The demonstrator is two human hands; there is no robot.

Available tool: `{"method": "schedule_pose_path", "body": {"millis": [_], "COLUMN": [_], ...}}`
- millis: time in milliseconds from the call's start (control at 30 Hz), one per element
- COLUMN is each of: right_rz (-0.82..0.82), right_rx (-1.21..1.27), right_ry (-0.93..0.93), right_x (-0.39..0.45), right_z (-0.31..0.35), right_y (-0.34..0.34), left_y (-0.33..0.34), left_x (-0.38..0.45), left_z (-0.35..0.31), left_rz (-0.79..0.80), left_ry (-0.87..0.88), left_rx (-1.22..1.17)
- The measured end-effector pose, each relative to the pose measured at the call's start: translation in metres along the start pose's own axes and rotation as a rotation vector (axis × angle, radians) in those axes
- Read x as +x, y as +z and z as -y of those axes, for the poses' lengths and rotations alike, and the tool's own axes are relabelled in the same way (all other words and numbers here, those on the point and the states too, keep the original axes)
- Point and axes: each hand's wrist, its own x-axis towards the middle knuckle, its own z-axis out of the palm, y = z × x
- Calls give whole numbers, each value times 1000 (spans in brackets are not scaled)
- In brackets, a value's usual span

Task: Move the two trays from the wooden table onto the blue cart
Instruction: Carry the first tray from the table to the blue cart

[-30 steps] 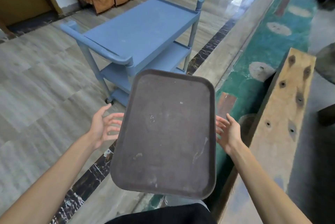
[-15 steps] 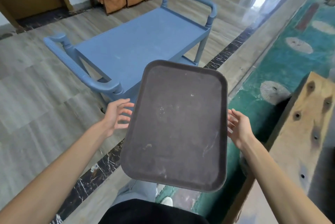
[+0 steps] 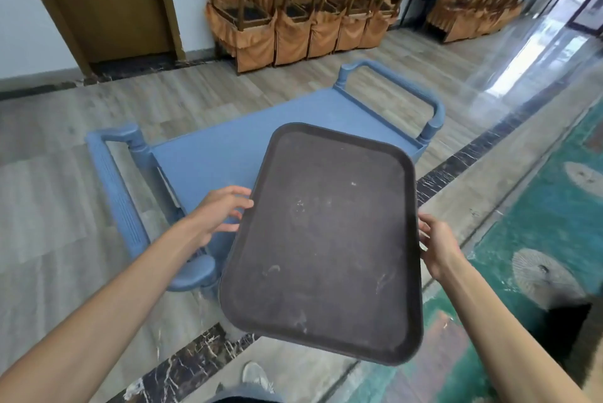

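**Tray held in both hands above near end of blue cart**

Left hand point(image 3: 219, 214): at 9 o'clock of the tray point(image 3: 326, 239), fingers point(image 3: 239, 205) spread and curled against its left long edge. The fingertips touch the rim; how far they reach beneath cannot be told.

Right hand point(image 3: 435, 247): at 3 o'clock of the tray, clamped on the right long edge, thumb on top of the rim, remaining fingers hidden below.

The tray is dark brown, rectangular with rounded corners and a raised rim, carried clear of any surface between the two hands. Its face is empty, marked with pale scuffs and specks. It sits tilted, far end toward 12 o'clock, near end toward 6 o'clock.

Blue cart point(image 3: 228, 154): lies from 10 to 1 o'clock of the tray. The tray's far end overlaps the cart's top shelf in view; whether it touches the shelf cannot be told. The visible part of the top shelf is bare. One handle point(image 3: 114, 187) stands at 9 o'clock, the other handle point(image 3: 391, 86) at 1 o'clock.

Surroundings: grey wood-pattern floor point(image 3: 58, 213) under the cart; a green patterned carpet point(image 3: 538, 216) at 3 to 5 o'clock; stacked chairs point(image 3: 300, 21) in orange covers against the far wall at 12 o'clock; a brown door point(image 3: 107, 1) at 10 o'clock.
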Motion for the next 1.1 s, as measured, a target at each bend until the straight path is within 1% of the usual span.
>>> {"method": "schedule_pose_path", "body": {"millis": [67,167,333,500,633,733,833,967,1100], "right_rz": [28,55,167,287,376,427,462,511,531], "right_rx": [-44,-96,-165,-216,-281,-343,-387,-442,-478], "right_ry": [1,-13,-35,4,58,89,120,141,146], "right_x": [24,59,110,158,189,206,220,237,246], "right_z": [16,33,50,55,50,40,32,22,14], "right_y": [26,64,134,212,261,287,305,318,322], "left_y": [-13,-36,-77,-112,-123,-128,-132,-135,-130], "left_x": [19,40,65,86,109,126,136,141,142], "left_z": [-13,-27,-44,-34,-14,-1,15,35,44], "left_rz": [-40,-141,-299,-488,-692,-802,-880,-923,-953], "left_ry": [8,22,22,-17,-77,-154,-252,-346,-363], "left_rx": [30,48,18,-13,116,173,197,175,132]}}
